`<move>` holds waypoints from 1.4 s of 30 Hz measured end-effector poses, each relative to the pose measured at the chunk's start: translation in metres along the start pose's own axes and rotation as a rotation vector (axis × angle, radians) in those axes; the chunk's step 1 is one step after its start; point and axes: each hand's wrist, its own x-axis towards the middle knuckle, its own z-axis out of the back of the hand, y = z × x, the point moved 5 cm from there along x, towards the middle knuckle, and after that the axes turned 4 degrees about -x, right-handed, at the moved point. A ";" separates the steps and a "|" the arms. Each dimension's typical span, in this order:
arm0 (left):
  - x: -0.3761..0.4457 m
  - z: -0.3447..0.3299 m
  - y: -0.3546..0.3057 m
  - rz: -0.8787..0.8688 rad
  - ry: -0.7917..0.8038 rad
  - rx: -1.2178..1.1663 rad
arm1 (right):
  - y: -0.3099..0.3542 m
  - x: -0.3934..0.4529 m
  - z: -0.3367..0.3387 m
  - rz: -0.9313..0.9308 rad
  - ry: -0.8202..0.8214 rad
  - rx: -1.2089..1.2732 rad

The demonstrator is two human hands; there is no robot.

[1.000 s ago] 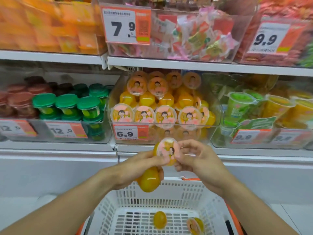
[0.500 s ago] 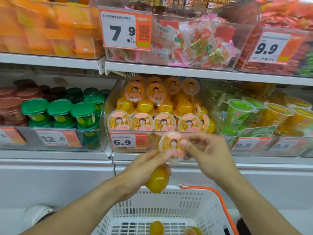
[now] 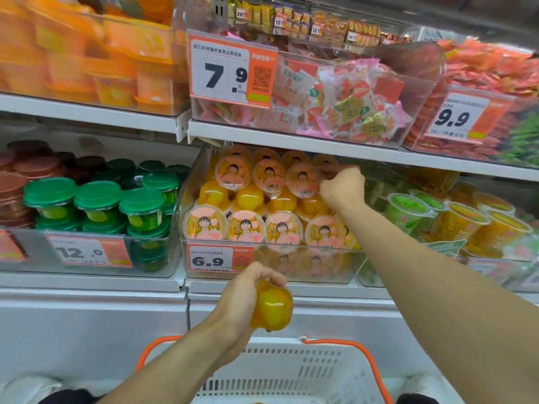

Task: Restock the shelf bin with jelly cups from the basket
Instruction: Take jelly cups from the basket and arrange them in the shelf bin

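The clear shelf bin with the 6.9 price tag is stacked with yellow jelly cups with pink cartoon lids. My right hand reaches into the bin's top right, its fingers curled round a jelly cup pressed against the upper row; the hand hides most of that cup. My left hand hangs in front of the shelf edge below the bin and grips another yellow jelly cup. The white basket with orange handles sits below my arms; its contents are out of view.
A bin of green-lidded cups stands left of the jelly bin, and a bin of green and orange cups stands to its right. The shelf board above carries candy bins and hangs low over the stack.
My right hand took the pink-lidded cup away from the left hand and carried it up into the bin's top right. The left hand stayed low with its yellow cup.
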 end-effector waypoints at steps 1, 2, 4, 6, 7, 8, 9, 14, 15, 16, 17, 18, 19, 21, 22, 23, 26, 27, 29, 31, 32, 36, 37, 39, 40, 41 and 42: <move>0.001 0.000 0.000 0.003 -0.007 -0.007 | 0.002 0.000 -0.001 0.004 0.004 -0.018; 0.001 -0.001 0.000 0.005 -0.015 -0.013 | 0.004 0.000 -0.002 0.021 0.007 -0.037; 0.001 -0.001 0.001 0.011 -0.027 -0.012 | 0.006 -0.001 -0.003 0.052 0.020 -0.075; 0.001 -0.003 0.001 0.014 -0.017 -0.020 | 0.005 0.001 -0.004 0.048 0.043 -0.114; 0.001 -0.004 0.001 0.013 -0.007 -0.028 | 0.003 0.003 -0.005 0.041 0.058 -0.141; 0.001 -0.006 0.000 0.010 -0.002 -0.038 | 0.001 0.005 -0.006 0.028 0.071 -0.169; 0.000 -0.007 0.000 0.008 -0.002 -0.051 | -0.002 0.006 -0.006 0.017 0.072 -0.189; 0.001 -0.015 0.001 -0.002 0.042 -0.071 | -0.008 0.012 -0.009 -0.034 0.055 -0.199; 0.001 -0.016 0.002 -0.003 0.049 -0.071 | -0.007 0.012 -0.009 -0.026 0.063 -0.218; 0.000 -0.018 0.003 -0.003 0.054 -0.073 | -0.006 0.012 -0.008 -0.020 0.068 -0.238; -0.001 -0.020 0.004 -0.007 0.060 -0.077 | -0.006 0.011 -0.005 -0.009 0.066 -0.251; -0.001 -0.021 0.004 -0.019 0.067 -0.081 | -0.005 0.009 -0.001 0.016 0.044 -0.247; -0.002 -0.023 0.004 -0.038 0.072 -0.089 | -0.003 0.003 0.005 0.056 0.015 -0.211; -0.004 -0.025 0.001 -0.081 0.055 -0.123 | 0.001 -0.021 0.019 0.170 -0.016 -0.076; -0.005 -0.025 0.000 -0.094 0.043 -0.143 | 0.003 -0.037 0.026 0.220 0.004 -0.006; -0.004 -0.025 0.000 -0.104 0.036 -0.166 | 0.004 -0.056 0.032 0.262 0.053 0.062; -0.004 -0.023 -0.003 -0.155 -0.010 -0.229 | -0.006 -0.112 0.041 0.274 0.298 0.271; -0.003 -0.022 -0.003 -0.181 -0.033 -0.235 | -0.011 -0.129 0.042 0.266 0.379 0.312; -0.003 -0.023 -0.003 -0.231 -0.066 -0.255 | -0.025 -0.156 0.038 0.233 0.492 0.331; -0.003 -0.026 -0.002 -0.272 -0.096 -0.228 | -0.040 -0.169 0.032 0.188 0.496 0.319; -0.003 -0.027 -0.002 -0.299 -0.111 -0.187 | -0.046 -0.171 0.030 0.156 0.477 0.334; -0.002 -0.030 -0.006 -0.428 -0.098 0.015 | -0.056 -0.162 0.034 0.048 0.425 0.522; -0.003 -0.032 -0.009 -0.451 -0.071 0.056 | -0.054 -0.156 0.039 0.063 0.392 0.541; -0.004 -0.038 -0.013 -0.468 -0.012 0.111 | -0.050 -0.141 0.048 0.112 0.315 0.529; -0.004 -0.039 -0.013 -0.452 -0.006 0.118 | -0.047 -0.131 0.052 0.141 0.271 0.502; -0.002 -0.038 -0.013 -0.416 -0.020 0.109 | -0.044 -0.119 0.056 0.168 0.223 0.467; 0.001 -0.036 -0.012 -0.372 -0.041 0.097 | -0.041 -0.105 0.059 0.189 0.174 0.428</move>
